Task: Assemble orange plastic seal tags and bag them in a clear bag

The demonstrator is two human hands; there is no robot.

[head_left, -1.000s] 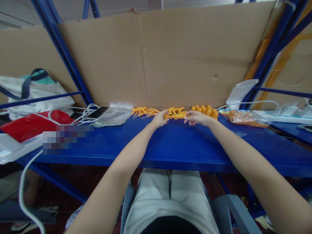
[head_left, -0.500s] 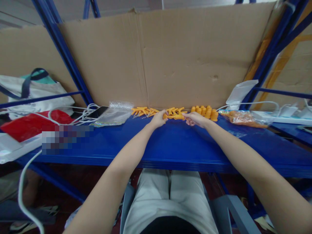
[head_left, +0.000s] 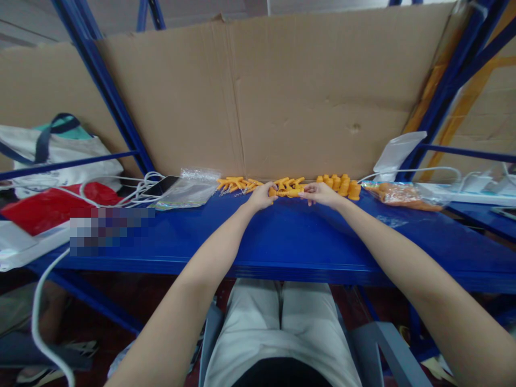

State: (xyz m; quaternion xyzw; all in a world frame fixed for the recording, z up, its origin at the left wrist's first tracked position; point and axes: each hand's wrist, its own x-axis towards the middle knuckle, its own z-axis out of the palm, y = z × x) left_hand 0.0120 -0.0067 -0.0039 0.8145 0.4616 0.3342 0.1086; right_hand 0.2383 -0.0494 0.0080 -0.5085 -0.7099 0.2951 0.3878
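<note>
My left hand (head_left: 262,196) is closed, pinching the left end of a small yellow-orange plastic piece (head_left: 289,193) at the back of the blue table. On the other end of that piece, the fingers of my right hand (head_left: 323,195) are closed too. Its exact kind is too small to make out. Behind it lie similar branching yellow-orange pieces (head_left: 291,183). Left of my left hand is a bunch of branching pieces with small metal chains (head_left: 234,184). Several stubby orange pieces (head_left: 342,185) stand in rows just beyond my right hand.
A clear plastic bag (head_left: 187,191) and a dark phone (head_left: 162,186) lie left on the blue table (head_left: 282,242). At the right rest a bag of orange parts (head_left: 405,196) and a white power strip (head_left: 467,194). A cardboard sheet (head_left: 302,102) stands behind.
My right hand's fingers have shifted slightly on the right end of the plastic piece. My left hand has stayed nearly in place.
</note>
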